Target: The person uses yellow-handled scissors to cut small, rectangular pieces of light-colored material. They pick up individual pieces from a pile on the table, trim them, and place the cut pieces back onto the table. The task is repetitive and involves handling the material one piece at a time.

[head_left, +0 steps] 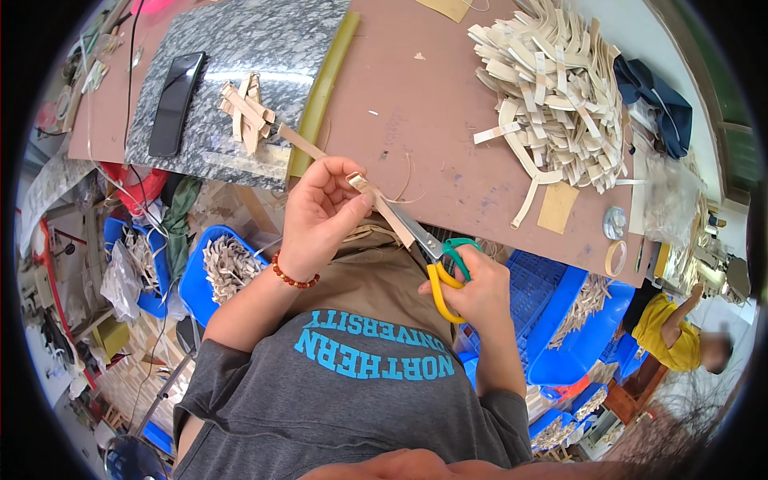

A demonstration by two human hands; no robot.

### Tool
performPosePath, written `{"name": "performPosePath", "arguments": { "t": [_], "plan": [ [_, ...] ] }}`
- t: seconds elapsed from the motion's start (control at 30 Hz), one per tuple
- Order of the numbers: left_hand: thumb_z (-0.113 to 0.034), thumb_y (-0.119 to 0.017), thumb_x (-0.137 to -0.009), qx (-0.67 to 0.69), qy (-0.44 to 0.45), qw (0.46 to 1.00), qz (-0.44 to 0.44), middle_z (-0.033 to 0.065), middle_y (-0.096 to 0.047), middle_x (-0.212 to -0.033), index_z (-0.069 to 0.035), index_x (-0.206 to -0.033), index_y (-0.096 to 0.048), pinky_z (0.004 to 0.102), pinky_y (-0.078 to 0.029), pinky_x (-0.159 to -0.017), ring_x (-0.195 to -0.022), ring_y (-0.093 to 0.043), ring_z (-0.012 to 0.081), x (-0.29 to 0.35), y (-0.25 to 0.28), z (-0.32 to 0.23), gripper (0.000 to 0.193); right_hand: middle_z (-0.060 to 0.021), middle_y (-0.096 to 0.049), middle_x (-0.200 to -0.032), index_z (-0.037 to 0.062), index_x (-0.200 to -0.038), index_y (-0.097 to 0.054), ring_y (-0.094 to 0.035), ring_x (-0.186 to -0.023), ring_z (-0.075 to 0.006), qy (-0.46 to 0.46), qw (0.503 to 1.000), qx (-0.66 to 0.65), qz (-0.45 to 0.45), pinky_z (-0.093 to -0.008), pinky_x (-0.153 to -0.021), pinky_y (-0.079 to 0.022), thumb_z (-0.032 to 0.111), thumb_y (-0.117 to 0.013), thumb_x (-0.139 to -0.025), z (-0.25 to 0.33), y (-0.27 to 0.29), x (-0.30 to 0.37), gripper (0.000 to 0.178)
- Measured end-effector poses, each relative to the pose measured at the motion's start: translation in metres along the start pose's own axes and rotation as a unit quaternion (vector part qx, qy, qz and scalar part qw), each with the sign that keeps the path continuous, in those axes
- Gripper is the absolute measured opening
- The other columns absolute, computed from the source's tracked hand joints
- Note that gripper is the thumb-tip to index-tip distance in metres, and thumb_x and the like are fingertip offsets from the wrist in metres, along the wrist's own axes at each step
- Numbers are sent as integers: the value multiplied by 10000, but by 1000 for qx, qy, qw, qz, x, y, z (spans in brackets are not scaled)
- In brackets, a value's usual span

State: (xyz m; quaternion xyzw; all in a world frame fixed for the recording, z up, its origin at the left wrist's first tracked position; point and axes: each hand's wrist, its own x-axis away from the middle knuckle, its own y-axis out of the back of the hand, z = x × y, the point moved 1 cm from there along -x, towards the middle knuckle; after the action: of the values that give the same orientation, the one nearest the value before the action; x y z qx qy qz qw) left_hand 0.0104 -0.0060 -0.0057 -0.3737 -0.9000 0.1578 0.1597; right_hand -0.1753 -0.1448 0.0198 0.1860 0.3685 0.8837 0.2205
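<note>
My left hand (314, 218), with a beaded bracelet at the wrist, pinches a narrow beige strap (394, 222) above my lap. One end of the strap is folded over at my fingertips, and a loose thread curls off beside it. In my right hand (485, 290) is a pair of scissors (439, 298) with one yellow and one green handle loop. Their blades point up and left along the strap; whether they touch it I cannot tell. Beyond my left hand, a small bunch of beige straps (250, 120) lies on a grey marbled slab (264, 40).
A large heap of beige straps (552, 96) covers the right of the brown table (400, 96). A black phone (178, 104) rests on the slab. Tape rolls (615, 258) sit near the right edge. Blue bins (196, 280) of straps flank me. A person in yellow (668, 332) is at far right.
</note>
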Motion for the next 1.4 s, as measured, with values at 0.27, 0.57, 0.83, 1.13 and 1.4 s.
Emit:
{"name": "performPosePath", "arguments": {
  "t": [0.27,0.57,0.83,1.13,1.4],
  "plan": [
    [52,-575,-858,74,55,996,10,55,-591,-945,-26,-1090,-463,256,-549,-756,-865,-611,114,7,-7,9,269,-50,-499,-645,48,-816,-578,-483,-540,-199,53,993,75,-78,-319,-504,-415,339,-892,-457,6,-4,-2,559],
    [77,-568,-849,106,58,993,-7,70,-611,-924,-16,-1090,-465,249,-549,-763,-833,-632,124,7,-11,4,279,-107,-559,-746,22,-877,-571,-583,-683,-276,66,988,114,-80,-360,-576,-469,475,-847,-528,2,-4,1,635],
    [22,-599,-863,105,81,991,11,53,-621,-938,-42,-1068,-465,248,-549,-736,-849,-626,118,10,-11,9,253,-94,-555,-721,19,-851,-572,-582,-651,-259,69,987,119,-77,-353,-555,-473,514,-835,-529,4,-6,0,646],
    [29,-577,-863,137,118,984,6,49,-630,-937,-51,-1080,-468,248,-549,-733,-850,-629,116,11,-13,4,256,-48,-484,-623,48,-774,-554,-493,-517,-204,93,983,117,-111,-316,-474,-412,434,-870,-480,2,-7,3,579],
    [41,-583,-862,138,125,982,-13,48,-644,-865,-27,-1104,-474,246,-567,-714,-802,-653,126,10,-12,1,274,-15,-418,-552,71,-710,-543,-427,-448,-166,108,976,130,-134,-303,-423,-358,392,-892,-456,-2,-5,3,538]
  ]
}}
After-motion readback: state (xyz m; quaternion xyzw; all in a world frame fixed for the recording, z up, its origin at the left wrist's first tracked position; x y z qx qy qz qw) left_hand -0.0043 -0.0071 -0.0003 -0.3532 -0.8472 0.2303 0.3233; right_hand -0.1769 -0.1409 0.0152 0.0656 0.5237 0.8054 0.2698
